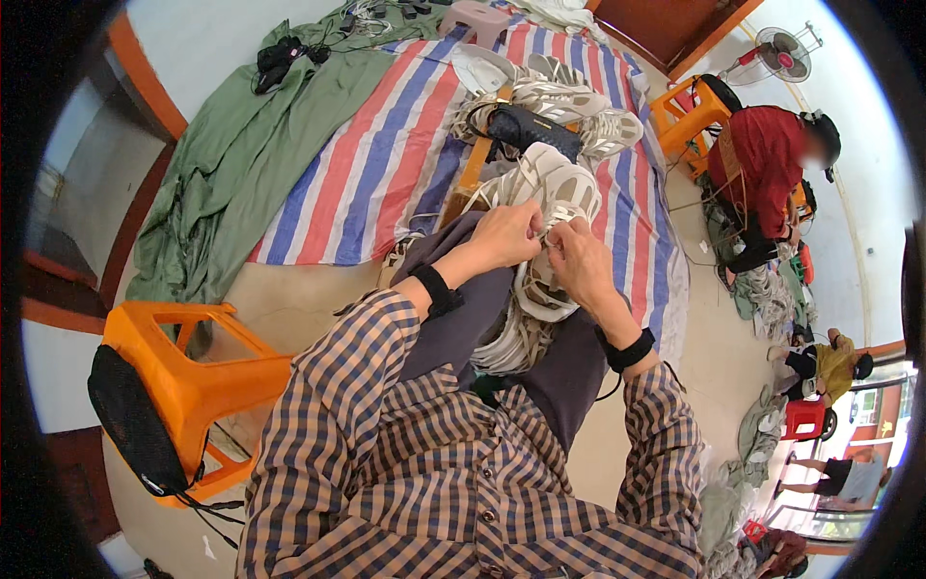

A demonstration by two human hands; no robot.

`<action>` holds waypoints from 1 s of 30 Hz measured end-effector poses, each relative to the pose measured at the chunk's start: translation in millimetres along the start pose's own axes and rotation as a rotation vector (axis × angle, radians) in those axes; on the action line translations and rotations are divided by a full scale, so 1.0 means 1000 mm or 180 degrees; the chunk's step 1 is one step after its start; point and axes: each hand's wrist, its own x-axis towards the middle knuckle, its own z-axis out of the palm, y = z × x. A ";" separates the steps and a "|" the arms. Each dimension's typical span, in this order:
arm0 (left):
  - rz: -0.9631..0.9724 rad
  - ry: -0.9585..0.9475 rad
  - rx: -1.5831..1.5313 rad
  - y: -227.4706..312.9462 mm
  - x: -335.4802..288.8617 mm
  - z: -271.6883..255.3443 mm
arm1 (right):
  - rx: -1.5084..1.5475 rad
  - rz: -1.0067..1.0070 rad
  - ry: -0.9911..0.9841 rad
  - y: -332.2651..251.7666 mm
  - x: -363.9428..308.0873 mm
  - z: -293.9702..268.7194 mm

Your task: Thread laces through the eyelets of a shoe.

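Over my lap, my left hand and my right hand meet at a white and beige sneaker. Both are closed in a pinch on what looks like its pale shoelace, mostly hidden by the fingers. Just beyond my fingertips, more white and beige sneakers lean on one another. A bundle of pale laces hangs between my thighs below the shoe. Each wrist wears a black band.
A black pouch lies among further sneakers on a wooden bench. Striped sheeting and green cloth cover the floor. An orange stool stands at my left. A person in red sits at the right.
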 end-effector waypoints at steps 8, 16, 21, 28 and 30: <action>-0.0025 -0.0026 0.0148 0.002 -0.001 0.005 | 0.0193 0.0128 0.0448 0.002 0.011 -0.001; -0.0170 -0.0137 0.0255 0.008 -0.004 -0.003 | 0.1290 0.1148 0.0862 0.032 -0.054 -0.023; 0.0052 -0.0181 0.0441 0.016 -0.005 -0.002 | 0.1908 0.1600 0.0702 0.034 -0.101 -0.017; 0.0431 -0.0112 0.1207 0.032 -0.012 0.006 | 0.0989 0.0761 0.1070 0.010 -0.104 0.004; 0.0553 -0.0089 0.1431 0.034 -0.013 0.007 | 0.1007 0.0797 0.1118 0.010 -0.105 0.006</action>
